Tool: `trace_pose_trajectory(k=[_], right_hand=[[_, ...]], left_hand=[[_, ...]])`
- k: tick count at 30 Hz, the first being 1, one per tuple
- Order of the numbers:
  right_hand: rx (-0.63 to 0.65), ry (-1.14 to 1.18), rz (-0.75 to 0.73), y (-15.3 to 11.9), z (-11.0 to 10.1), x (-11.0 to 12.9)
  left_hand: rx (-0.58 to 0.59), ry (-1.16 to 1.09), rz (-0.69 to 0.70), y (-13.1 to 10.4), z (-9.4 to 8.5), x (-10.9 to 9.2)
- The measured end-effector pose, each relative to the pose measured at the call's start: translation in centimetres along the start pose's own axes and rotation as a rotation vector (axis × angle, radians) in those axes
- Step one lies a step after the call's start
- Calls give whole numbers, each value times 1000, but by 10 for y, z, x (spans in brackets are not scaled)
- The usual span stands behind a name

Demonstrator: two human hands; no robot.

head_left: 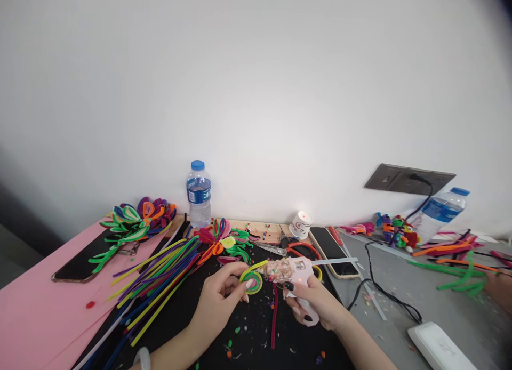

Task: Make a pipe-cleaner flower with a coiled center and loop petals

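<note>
Between the fingertips of my left hand [226,292] is a coiled pipe cleaner disc [253,288], ringed in yellow, green and pink. My right hand [314,300] is wrapped round the grip of a pale pink glue gun [300,274]. Its nozzle points left and lies close against the coil's upper right edge; I cannot tell whether they touch. A translucent glue stick [336,261] sticks out of the gun's back. Below the gun, a dark red pipe cleaner [274,319] lies on the black mat [216,343].
Loose pipe cleaners [160,284] and a pipe cleaner flower [218,242] lie left, near a water bottle [199,196]. Behind the gun are scissors [276,249], a paper cup [301,224] and a phone [334,252]. A black cord [372,268] crosses right; another person's hand [500,287] shows there.
</note>
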State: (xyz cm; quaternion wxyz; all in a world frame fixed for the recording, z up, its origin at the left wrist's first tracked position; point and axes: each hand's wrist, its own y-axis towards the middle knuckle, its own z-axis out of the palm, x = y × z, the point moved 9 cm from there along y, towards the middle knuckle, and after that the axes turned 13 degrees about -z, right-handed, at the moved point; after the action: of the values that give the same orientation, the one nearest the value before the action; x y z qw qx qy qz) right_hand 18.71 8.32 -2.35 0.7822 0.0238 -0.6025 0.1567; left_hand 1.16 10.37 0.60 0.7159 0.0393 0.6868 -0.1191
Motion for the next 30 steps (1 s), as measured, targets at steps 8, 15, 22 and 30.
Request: trace_pose_trajectory(k=[8,15,22,30], right_hand=[[3,5,-20,0,1,3],[36,8,-33,1,4,5],[42,15,-37,0,5,6],[37,14,-38,1,3,5]], left_hand=[[-21,10,-4,-2,-1,-5],[-37,-12,4,-1,-3,-6],[-34,-27,-2,0,-4,-5],[-63,-40,0,1,-6,-5]])
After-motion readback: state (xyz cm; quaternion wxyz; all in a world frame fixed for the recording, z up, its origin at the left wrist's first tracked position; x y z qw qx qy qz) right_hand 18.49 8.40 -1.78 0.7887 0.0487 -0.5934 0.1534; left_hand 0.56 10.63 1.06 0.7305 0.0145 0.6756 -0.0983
